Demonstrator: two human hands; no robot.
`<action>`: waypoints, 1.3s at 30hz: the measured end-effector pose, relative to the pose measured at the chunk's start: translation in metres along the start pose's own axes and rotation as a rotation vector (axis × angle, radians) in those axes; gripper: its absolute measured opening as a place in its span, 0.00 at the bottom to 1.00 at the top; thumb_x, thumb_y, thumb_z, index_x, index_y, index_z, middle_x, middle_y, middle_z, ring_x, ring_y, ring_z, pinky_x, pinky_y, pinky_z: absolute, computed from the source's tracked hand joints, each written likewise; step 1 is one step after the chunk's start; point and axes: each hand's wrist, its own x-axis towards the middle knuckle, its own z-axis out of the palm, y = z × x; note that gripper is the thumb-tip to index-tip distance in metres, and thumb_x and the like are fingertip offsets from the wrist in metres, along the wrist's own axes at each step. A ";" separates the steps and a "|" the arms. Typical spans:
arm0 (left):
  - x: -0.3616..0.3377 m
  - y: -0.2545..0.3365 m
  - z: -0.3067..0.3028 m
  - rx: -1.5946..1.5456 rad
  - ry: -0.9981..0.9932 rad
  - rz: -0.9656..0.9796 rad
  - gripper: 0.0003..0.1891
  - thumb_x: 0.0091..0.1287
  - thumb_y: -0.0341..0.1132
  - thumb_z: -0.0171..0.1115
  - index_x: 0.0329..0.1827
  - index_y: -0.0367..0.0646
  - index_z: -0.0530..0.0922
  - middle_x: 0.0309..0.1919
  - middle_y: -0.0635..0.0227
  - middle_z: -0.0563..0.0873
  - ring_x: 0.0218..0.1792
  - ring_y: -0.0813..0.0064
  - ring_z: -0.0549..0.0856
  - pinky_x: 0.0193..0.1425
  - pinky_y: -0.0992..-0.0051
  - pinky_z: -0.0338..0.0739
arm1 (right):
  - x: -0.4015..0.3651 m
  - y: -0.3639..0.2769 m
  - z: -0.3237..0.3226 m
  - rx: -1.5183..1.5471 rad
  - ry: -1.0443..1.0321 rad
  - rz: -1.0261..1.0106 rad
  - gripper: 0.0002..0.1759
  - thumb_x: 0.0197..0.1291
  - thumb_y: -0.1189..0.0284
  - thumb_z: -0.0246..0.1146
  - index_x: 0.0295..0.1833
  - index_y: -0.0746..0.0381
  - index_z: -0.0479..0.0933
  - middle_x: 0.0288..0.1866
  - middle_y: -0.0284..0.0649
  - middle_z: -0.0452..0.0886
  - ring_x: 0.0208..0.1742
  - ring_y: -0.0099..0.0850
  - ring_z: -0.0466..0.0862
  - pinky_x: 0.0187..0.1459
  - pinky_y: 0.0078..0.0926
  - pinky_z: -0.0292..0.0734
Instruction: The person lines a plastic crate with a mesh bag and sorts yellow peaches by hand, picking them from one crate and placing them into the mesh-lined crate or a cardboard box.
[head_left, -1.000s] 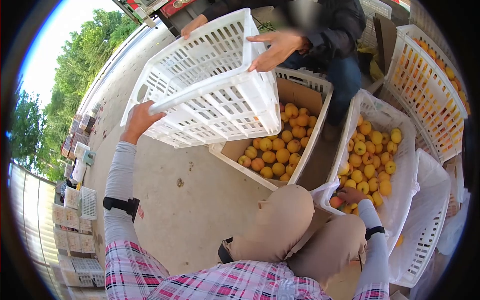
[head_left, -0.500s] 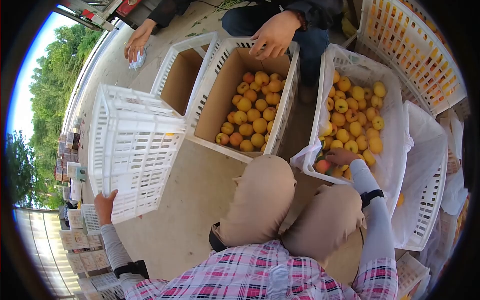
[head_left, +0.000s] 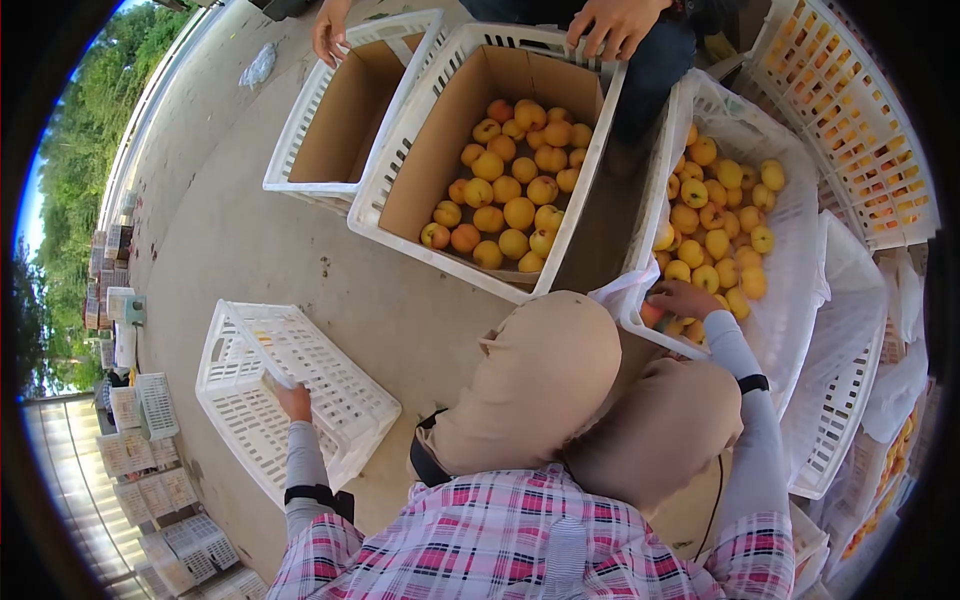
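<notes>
At the lower left, my left hand (head_left: 295, 402) is closed on the rim of a white plastic crate (head_left: 345, 385), which sits tilted on the ground. My right hand (head_left: 684, 300) reaches into the near end of a lined white crate (head_left: 795, 240) of yellow-orange peaches. Its fingers curl over a reddish peach (head_left: 652, 314); the fingertips are partly hidden. In front of my knees stands a cardboard-lined crate (head_left: 530, 284) with a layer of peaches (head_left: 518, 213) in it.
Across from me, another person's hand (head_left: 615, 25) rests on the cardboard-lined crate's far rim. Their other hand (head_left: 330, 30) touches a second cardboard-lined crate (head_left: 290, 188). A tall crate of fruit (head_left: 850, 110) and a plastic-lined crate (head_left: 835, 420) stand at right. Stacked crates (head_left: 150, 460) line the left.
My left hand has brought the white crate down and closer to me, and it has turned over. The other person's hands have moved onto the two cardboard-lined crates. My right hand stays among the peaches.
</notes>
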 end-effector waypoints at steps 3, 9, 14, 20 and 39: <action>0.004 -0.007 -0.015 0.133 -0.079 -0.042 0.19 0.53 0.28 0.60 0.49 0.31 0.71 0.41 0.46 0.80 0.36 0.55 0.83 0.42 0.63 0.75 | -0.003 -0.007 0.004 -0.100 0.066 -0.007 0.33 0.50 0.50 0.63 0.58 0.58 0.73 0.49 0.41 0.81 0.42 0.32 0.82 0.45 0.27 0.77; -0.014 0.020 -0.004 0.316 -0.078 0.036 0.19 0.51 0.28 0.61 0.46 0.28 0.72 0.41 0.45 0.81 0.43 0.52 0.81 0.48 0.63 0.73 | 0.020 0.006 0.013 -0.227 0.033 -0.212 0.33 0.37 0.49 0.67 0.42 0.67 0.80 0.41 0.50 0.83 0.43 0.42 0.82 0.46 0.33 0.76; 0.006 0.067 0.015 0.168 -0.388 -0.132 0.18 0.60 0.38 0.64 0.40 0.29 0.73 0.37 0.52 0.82 0.36 0.66 0.83 0.35 0.74 0.77 | 0.005 -0.002 -0.003 -0.271 0.141 -0.111 0.31 0.38 0.54 0.66 0.45 0.67 0.77 0.41 0.52 0.82 0.43 0.45 0.82 0.46 0.35 0.76; 0.054 0.075 0.022 -0.319 -0.625 -0.240 0.13 0.63 0.36 0.62 0.42 0.36 0.71 0.35 0.62 0.81 0.35 0.70 0.83 0.33 0.78 0.78 | -0.015 0.031 -0.032 0.134 0.653 -0.286 0.38 0.43 0.57 0.68 0.56 0.70 0.69 0.47 0.52 0.78 0.47 0.40 0.80 0.48 0.32 0.76; -0.040 0.137 0.061 0.389 -0.461 0.510 0.26 0.56 0.36 0.64 0.49 0.22 0.68 0.42 0.38 0.78 0.46 0.49 0.80 0.51 0.61 0.72 | -0.071 0.004 -0.018 1.269 0.552 -0.714 0.26 0.64 0.63 0.56 0.64 0.63 0.61 0.52 0.41 0.74 0.50 0.33 0.78 0.46 0.33 0.79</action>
